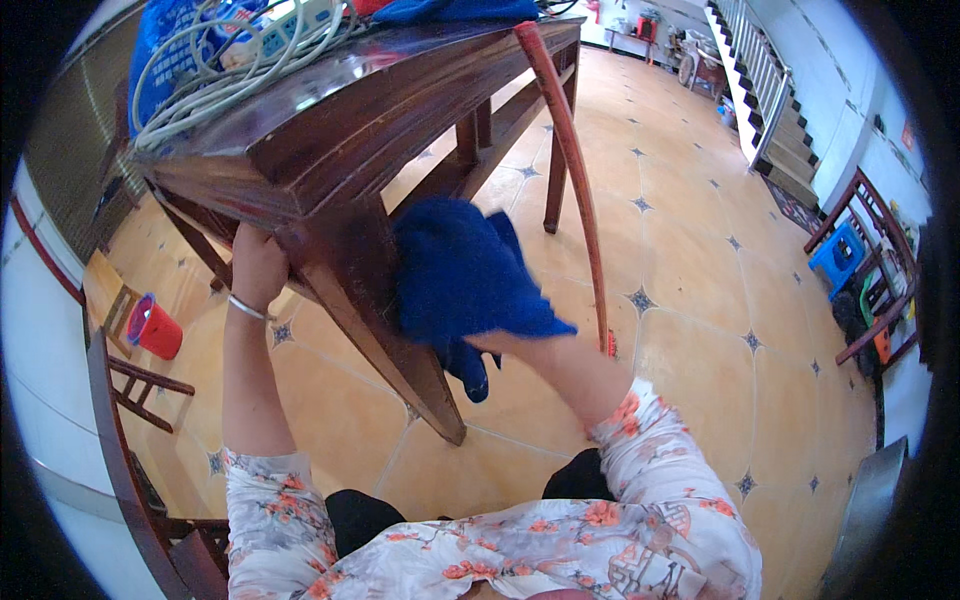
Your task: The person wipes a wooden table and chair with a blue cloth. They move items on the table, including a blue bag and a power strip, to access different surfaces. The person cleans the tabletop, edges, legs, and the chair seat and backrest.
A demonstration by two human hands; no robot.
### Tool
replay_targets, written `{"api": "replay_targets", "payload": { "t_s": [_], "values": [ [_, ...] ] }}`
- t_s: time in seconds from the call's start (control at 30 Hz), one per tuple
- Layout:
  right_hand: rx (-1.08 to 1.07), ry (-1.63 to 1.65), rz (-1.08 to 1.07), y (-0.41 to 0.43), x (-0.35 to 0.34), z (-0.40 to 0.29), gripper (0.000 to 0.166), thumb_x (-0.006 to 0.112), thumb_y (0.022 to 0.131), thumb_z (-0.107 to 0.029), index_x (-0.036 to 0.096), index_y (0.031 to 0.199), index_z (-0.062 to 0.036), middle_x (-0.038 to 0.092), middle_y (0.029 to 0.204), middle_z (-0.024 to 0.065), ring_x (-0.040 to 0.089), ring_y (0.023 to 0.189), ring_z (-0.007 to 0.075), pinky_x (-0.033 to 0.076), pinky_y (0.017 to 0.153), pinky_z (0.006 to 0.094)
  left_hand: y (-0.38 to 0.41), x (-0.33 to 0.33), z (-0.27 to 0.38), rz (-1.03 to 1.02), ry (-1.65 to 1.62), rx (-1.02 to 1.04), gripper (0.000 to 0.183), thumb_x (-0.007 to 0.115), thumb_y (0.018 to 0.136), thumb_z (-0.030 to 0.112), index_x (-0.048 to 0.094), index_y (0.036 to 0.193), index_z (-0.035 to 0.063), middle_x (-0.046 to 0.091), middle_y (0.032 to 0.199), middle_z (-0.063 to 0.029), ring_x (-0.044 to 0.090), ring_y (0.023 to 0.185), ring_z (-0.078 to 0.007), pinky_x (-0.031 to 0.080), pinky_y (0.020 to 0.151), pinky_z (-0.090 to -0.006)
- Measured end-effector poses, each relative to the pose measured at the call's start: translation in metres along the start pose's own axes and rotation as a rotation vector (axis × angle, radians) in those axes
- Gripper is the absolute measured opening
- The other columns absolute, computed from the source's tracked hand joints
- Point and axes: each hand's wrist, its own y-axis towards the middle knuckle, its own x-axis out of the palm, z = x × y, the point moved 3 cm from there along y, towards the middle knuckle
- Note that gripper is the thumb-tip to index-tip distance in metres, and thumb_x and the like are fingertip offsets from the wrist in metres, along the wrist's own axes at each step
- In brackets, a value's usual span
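Note:
A dark blue cloth (465, 270) lies bunched against the upper part of a leg (360, 277) of a dark wooden table (330, 142). My right hand (491, 343) grips the cloth from the near side; its fingers are mostly hidden in the folds. A loose end of the cloth hangs below. Under the table's near left corner, my left hand (259, 262) holds on to the wood beside the leg. Its fingertips are hidden by the table. A metal bangle (249, 307) circles the left wrist.
A red-handled pole (570, 150) leans on the table's right edge. Coiled white cable (195, 112) and a power strip (300, 30) lie on top. Stools and a red bucket (159, 328) stand left; a blue plastic stool (838, 255) and staircase (787, 135) are right.

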Motion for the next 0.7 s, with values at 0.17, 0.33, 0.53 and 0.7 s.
{"api": "replay_targets", "payload": {
  "t_s": [0.17, 0.33, 0.53, 0.7],
  "values": [
    [0.594, 0.339, 0.289, -0.043, 0.049, 0.033, 0.029, 0.053, 0.084, -0.028, 0.059, 0.102, -0.0050, 0.059, 0.106, 0.0162, 0.056, 0.094, 0.0332, 0.044, 0.089, 0.0387, 0.003, -0.005, -0.014, 0.054, -0.130, 0.035, 0.021, 0.044, 0.078, 0.002, 0.058, 0.093, -0.0033, 0.062, 0.091, -0.0144, 0.056, 0.088, -0.0264, 0.042, 0.079, -0.0339],
    [0.647, 2.167, 0.907, 0.056, 0.042, 0.160, 0.027, 0.046, 0.089, -0.032, 0.057, 0.097, -0.0089, 0.059, 0.096, 0.0090, 0.054, 0.090, 0.0262, 0.043, 0.086, 0.0383, 0.006, -0.003, -0.035, 0.094, -0.182, 0.054, 0.020, 0.044, 0.078, 0.001, 0.057, 0.093, -0.0026, 0.060, 0.088, -0.0128, 0.054, 0.084, -0.0255, 0.042, 0.077, -0.0336],
    [0.754, 2.253, 0.729, 0.090, 0.023, 0.100, 0.046, 0.038, 0.090, -0.047, 0.049, 0.116, -0.0105, 0.054, 0.107, 0.0113, 0.051, 0.100, 0.0273, 0.043, 0.087, 0.0438, 0.002, -0.013, -0.038, 0.050, -0.084, 0.077, 0.014, 0.044, 0.078, 0.002, 0.054, 0.087, -0.0017, 0.056, 0.081, -0.0113, 0.051, 0.078, -0.0231, 0.041, 0.073, -0.0331],
    [0.744, 2.184, 0.442, 0.054, 0.055, 0.055, 0.052, 0.038, 0.089, -0.050, 0.053, 0.114, -0.0076, 0.057, 0.113, 0.0128, 0.051, 0.104, 0.0288, 0.038, 0.094, 0.0428, -0.002, -0.007, -0.027, 0.103, -0.033, 0.112, 0.016, 0.041, 0.083, 0.005, 0.054, 0.091, -0.0005, 0.056, 0.084, -0.0100, 0.052, 0.080, -0.0201, 0.041, 0.072, -0.0297]
  ]
}}
